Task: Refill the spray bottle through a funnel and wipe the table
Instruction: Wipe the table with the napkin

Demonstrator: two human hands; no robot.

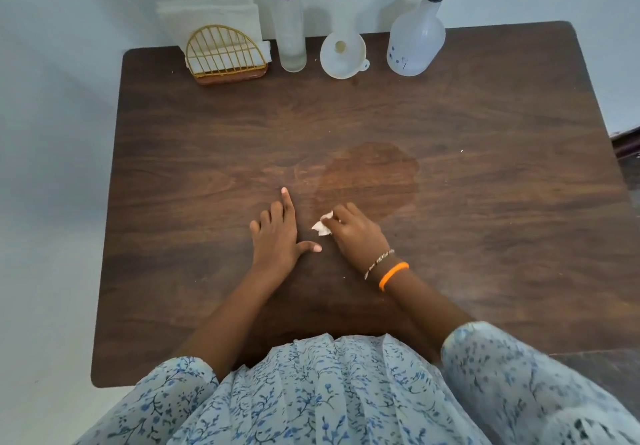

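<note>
Wiping the wet spot on the table

The right hand (356,233) pinches a small tissue (322,226) beside the wet patch (367,174) to dry it; the left hand (277,236) lies flat, steadying. The spray bottle (415,42) and funnel (343,54) wait along the table's (519,236) far edge.

The purple label on the tall clear bottle (287,18) is unreadable.

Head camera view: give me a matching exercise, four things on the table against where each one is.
Things:
1. funnel
2. spray bottle
3. napkin holder
4. tissue scrap

Places:
A. far left corner of the table
B. pinched in the right hand
C. far edge, rightmost in the row
D. between the two bottles

Pairs: 1-D, 2-C, 3-A, 4-B
</note>
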